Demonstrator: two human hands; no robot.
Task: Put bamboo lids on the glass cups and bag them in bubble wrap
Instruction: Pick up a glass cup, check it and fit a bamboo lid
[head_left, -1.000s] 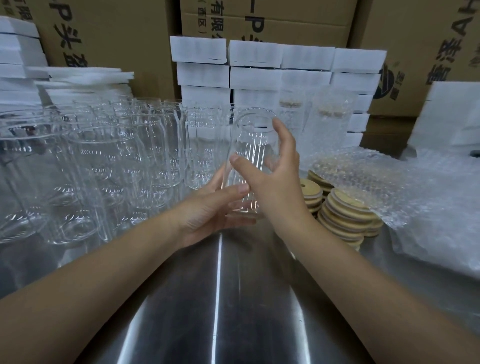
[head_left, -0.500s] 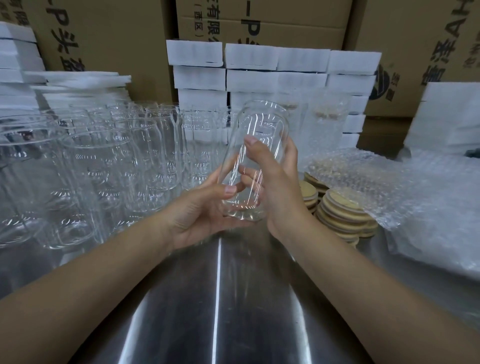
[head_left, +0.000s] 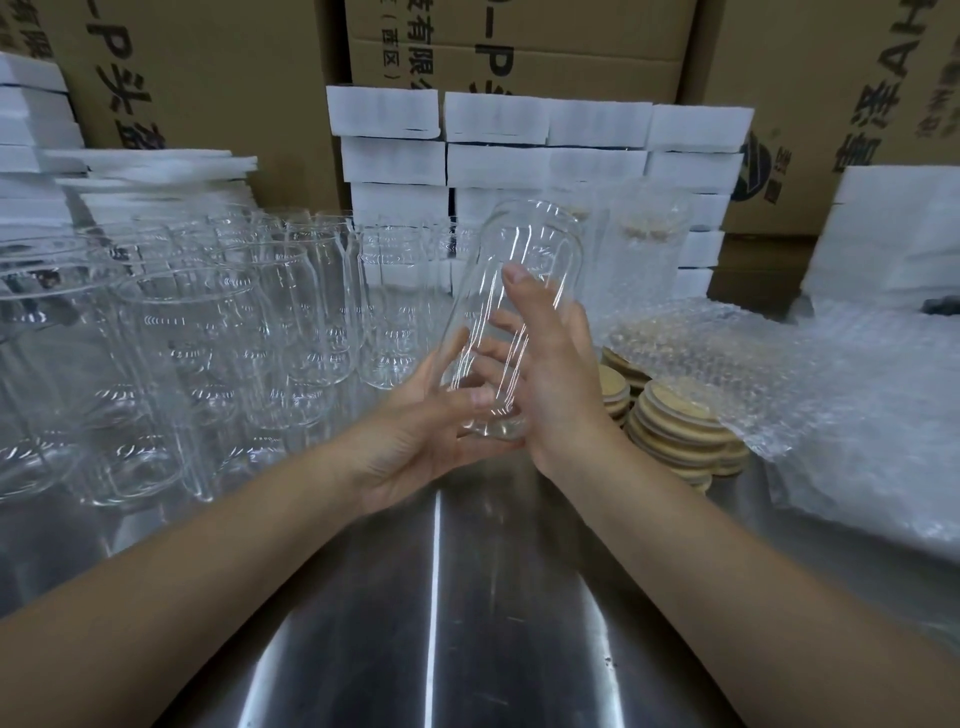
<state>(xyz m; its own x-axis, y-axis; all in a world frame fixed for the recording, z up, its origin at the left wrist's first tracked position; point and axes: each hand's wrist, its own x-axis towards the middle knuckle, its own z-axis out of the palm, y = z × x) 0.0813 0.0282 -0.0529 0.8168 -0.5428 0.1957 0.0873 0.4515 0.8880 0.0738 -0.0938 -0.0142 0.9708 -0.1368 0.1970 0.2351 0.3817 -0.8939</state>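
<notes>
Both hands were on the glass cup (head_left: 522, 270), tilted, mouth up and leaning right, above the counter (head_left: 441, 597). The left hand (head_left: 415, 436) cradled its base, and the right hand (head_left: 556, 384) gripped its side, thumb up the glass. Bamboo lids (head_left: 675, 431) sat stacked just right, beside the bubble wrap (head_left: 831, 415).

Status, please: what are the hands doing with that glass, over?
Left hand holds the base, right hand grips the side. Glass cup held tilted, no lid yet. Bamboo lids stacked right, bubble wrap draped over some.
</notes>
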